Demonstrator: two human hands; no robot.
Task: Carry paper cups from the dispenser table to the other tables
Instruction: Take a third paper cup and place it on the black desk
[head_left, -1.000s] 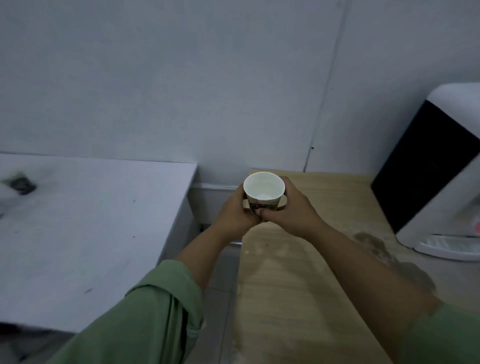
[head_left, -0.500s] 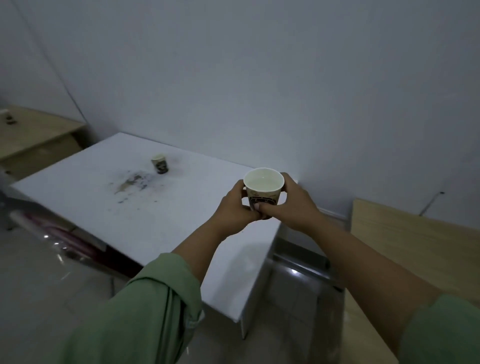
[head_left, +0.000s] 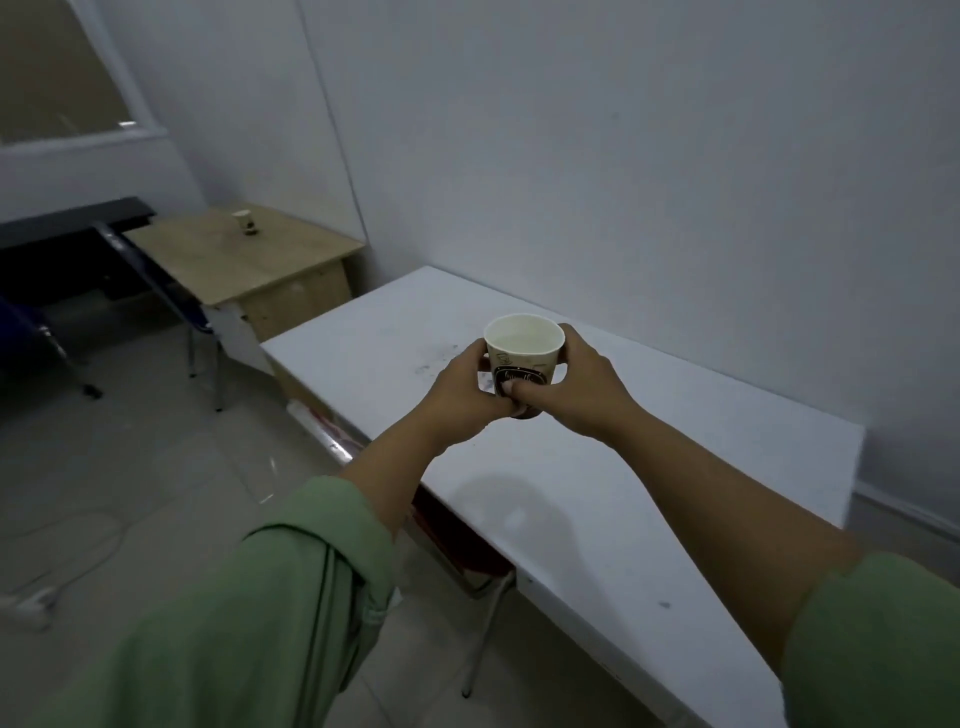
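Observation:
A white paper cup (head_left: 523, 347) with a dark printed band is held upright in front of me, its mouth open and pale liquid showing inside. My left hand (head_left: 464, 391) wraps its left side and my right hand (head_left: 574, 388) its right side, fingertips meeting at the front. The cup hangs above the white table (head_left: 597, 499). A second paper cup (head_left: 245, 222) stands on the wooden desk (head_left: 234, 262) in the far left corner. The cup seen earlier on the white table is hidden behind my hands.
Grey walls run behind both tables. A dark chair (head_left: 156, 291) and a black desk (head_left: 62, 228) stand at the left. A white cable and power strip (head_left: 36, 597) lie on the tiled floor at the lower left. Metal legs show under the white table.
My view has swung left, away from the wooden dispenser table, to the white table and far wooden desk. Both hands kept hold of the cup throughout.

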